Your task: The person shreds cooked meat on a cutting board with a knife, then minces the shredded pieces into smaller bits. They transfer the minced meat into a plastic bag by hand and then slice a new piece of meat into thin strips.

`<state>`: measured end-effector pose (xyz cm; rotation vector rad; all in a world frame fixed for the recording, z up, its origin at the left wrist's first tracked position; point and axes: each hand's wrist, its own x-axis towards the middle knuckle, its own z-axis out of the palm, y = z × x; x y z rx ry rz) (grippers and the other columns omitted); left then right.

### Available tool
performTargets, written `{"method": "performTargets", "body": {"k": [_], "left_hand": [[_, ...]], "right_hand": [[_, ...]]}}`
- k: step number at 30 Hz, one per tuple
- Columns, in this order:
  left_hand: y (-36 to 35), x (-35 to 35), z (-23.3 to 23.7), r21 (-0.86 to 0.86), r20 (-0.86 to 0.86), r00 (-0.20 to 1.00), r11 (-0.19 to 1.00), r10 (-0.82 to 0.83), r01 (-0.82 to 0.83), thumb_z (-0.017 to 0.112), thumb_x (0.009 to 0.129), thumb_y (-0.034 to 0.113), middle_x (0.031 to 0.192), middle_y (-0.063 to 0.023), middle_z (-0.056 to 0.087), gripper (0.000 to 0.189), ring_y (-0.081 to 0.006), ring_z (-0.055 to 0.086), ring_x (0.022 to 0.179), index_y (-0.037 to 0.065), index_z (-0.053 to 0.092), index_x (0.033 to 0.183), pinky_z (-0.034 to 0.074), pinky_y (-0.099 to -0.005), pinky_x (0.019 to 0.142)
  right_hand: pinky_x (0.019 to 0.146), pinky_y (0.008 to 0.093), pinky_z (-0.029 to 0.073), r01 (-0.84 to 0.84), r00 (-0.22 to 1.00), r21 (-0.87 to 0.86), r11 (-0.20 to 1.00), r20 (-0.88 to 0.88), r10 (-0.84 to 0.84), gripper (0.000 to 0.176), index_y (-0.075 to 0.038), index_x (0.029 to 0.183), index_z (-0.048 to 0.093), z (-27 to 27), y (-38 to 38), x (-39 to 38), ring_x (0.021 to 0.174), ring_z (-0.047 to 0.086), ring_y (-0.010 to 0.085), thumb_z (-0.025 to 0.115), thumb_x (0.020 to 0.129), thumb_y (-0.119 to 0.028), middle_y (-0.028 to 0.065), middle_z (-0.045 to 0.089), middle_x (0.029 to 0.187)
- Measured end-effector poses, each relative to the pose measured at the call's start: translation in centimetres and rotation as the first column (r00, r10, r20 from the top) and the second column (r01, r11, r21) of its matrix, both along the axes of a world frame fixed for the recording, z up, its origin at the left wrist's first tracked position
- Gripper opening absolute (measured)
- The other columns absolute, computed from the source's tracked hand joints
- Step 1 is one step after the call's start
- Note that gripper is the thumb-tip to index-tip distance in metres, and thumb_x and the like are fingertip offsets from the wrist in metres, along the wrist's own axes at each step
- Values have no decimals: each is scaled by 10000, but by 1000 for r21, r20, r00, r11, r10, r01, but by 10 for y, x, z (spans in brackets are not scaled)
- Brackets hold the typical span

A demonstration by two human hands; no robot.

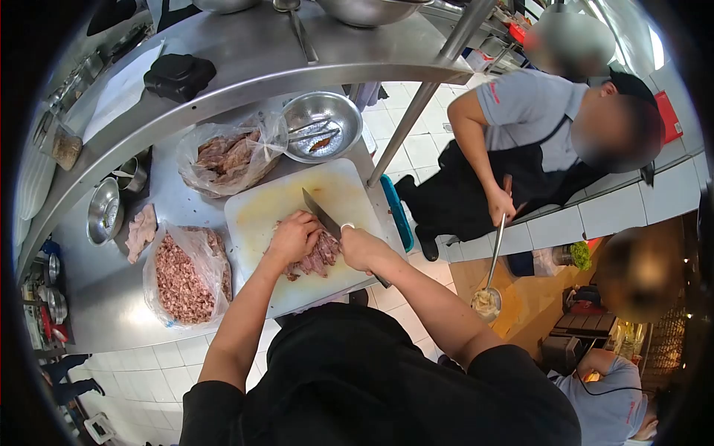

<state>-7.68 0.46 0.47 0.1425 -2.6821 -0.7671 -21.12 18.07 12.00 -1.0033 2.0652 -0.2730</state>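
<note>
My right hand [362, 248] is closed around a kitchen knife [321, 212], whose blade points away from me over the cutting board. With curled fingers my left hand [294, 236] presses on a pile of sliced meat [315, 262], just left of the blade. Pile and knife are both on a white cutting board [253, 201]. Left of the board is a clear plastic bag of finely chopped meat [182, 279]. Beyond the board, larger pieces of meat [227, 154] fill another open plastic bag. A metal bowl [325, 123] beside it contains tongs.
A metal shelf [245, 52] curves above the far side of the steel table [111, 297], with a post [416, 119] at right. Smaller metal bowl [105, 212] and pale meat piece [141, 230] lie left. A co-worker [520, 141] at right holds a long ladle [488, 301].
</note>
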Motion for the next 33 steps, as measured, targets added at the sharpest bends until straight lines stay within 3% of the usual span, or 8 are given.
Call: {"method": "performTargets", "body": {"k": [3,5,8,18,21,24,29,33], "left_hand": [[1,-2,-13,25,30,999,1000,13,-14,713,923,125,1151,-116,764,205,-325,673,1158,25,804,1077,572,-442,995],[1,0,-16,16,31,999,999,36,-37,702,938,154,1163,-86,766,210,-300,671,1177,33,807,1074,576,-436,988],[-2,-3,-17,34,34,999,999,20,-21,699,941,156,1175,-89,769,210,-294,670,1179,32,808,1071,575,-437,991],[-3,0,-12,76,46,999,997,-5,1,696,928,120,1129,-107,756,174,-317,673,1148,9,783,1030,579,-426,975],[-2,-1,-16,81,-35,999,997,8,-5,701,924,125,1128,-116,753,177,-325,678,1117,7,778,1031,582,-433,957],[4,4,-16,70,-63,997,996,52,-47,705,920,134,1124,-127,753,178,-336,680,1100,7,773,1024,582,-441,945],[-2,2,-23,40,111,993,998,50,-55,704,929,145,1126,-134,756,177,-336,683,1108,11,772,1023,580,-444,953],[-2,-2,-24,96,-98,994,995,48,-39,711,910,124,1050,-128,742,137,-346,682,1050,13,753,977,575,-461,898]], "right_hand": [[597,566,587,-21,1000,68,997,-8,21,289,128,1168,571,-15,3,5,699,756,484,533,1077,-143,357,741,958],[727,603,597,-96,967,-171,981,-248,51,279,119,1141,601,-75,19,13,821,754,525,515,1071,-137,362,743,1007],[846,625,581,34,982,-190,981,-175,-68,269,96,1112,623,-78,6,8,951,738,544,530,1069,-153,365,740,1033],[847,614,578,25,973,-152,988,-222,-59,262,84,1106,607,-89,3,17,961,742,530,548,1078,-169,372,737,998],[855,617,584,-68,970,-203,977,-241,17,254,95,1122,606,-58,-11,-5,970,741,535,562,1057,-146,374,738,1007],[850,633,577,-28,993,-19,999,-116,26,255,100,1122,615,-21,1,16,975,740,535,560,1056,-140,371,737,998],[844,616,583,61,975,-167,984,-200,-95,228,110,1085,624,-91,1,24,971,739,541,551,1023,-97,369,737,996],[851,610,588,-45,973,-244,969,-229,-13,234,97,1071,633,-67,-14,7,972,739,542,545,1028,-115,368,736,992]]}}
